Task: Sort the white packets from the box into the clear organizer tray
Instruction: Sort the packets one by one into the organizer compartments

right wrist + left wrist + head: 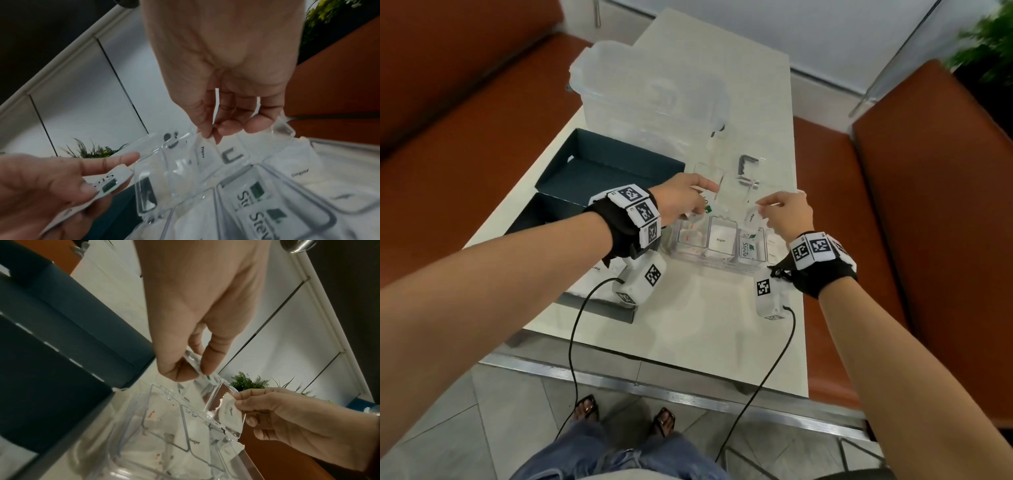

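A person's left hand (681, 198) pinches a Stevia packet (107, 183) while the right hand (787, 212) pinches a small white packet (230, 413), both just above the clear organizer tray (671, 245), whose compartments below hold Sugar and Stevia packets; a dark box (599, 168) lies left.

Both arms reach forward, left hand (681, 198) and right hand (787, 214) each with fingers pinched.

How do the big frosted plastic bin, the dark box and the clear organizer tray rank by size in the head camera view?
1. Frosted plastic bin, largest, though farthest away.
2. Dark box; partly hidden by the left arm, so its full extent is unsure.
3. Clear organizer tray, smallest.
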Tool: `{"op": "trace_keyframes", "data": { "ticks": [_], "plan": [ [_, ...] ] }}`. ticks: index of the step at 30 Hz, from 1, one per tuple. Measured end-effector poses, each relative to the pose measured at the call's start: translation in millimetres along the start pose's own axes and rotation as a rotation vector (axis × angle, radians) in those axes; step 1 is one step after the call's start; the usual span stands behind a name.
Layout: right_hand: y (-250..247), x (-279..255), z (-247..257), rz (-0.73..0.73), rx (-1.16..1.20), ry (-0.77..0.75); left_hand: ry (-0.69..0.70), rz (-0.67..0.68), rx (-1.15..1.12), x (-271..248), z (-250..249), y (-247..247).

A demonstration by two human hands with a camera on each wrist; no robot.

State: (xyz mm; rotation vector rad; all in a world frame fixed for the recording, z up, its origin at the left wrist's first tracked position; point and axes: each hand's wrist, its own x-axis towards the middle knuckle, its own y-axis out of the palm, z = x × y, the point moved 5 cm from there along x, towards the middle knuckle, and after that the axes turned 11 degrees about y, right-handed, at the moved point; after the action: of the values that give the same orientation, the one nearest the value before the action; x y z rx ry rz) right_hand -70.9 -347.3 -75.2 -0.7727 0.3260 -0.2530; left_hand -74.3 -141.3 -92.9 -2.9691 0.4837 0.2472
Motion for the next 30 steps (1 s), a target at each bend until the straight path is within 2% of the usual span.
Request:
{"op": "trace_keyframes", "data": {
  "ticks": [4, 11, 20, 24, 30],
  "plan": [
    [-22, 6, -15, -0.028, -0.025, 0.030, 0.044, 0.042, -0.092, 6, -7, 24],
    [-55, 10, -49, -0.103, -0.099, 0.068, 0.095, 0.059, -0.062, 21, -23, 70],
    [-14, 3, -61, 0.043, -0.371, 0.007, 0.103, -0.003, -0.031, 29, -21, 86],
    [-2, 1, -62, -0.045, -0.655, -0.152, 0.101, -0.033, -0.044, 31, -19, 85],
    [-5, 6, -60, -0.046, -0.692, -0.263, 0.090, -0.062, -0.051, 33, -20, 85]
  ]
}}
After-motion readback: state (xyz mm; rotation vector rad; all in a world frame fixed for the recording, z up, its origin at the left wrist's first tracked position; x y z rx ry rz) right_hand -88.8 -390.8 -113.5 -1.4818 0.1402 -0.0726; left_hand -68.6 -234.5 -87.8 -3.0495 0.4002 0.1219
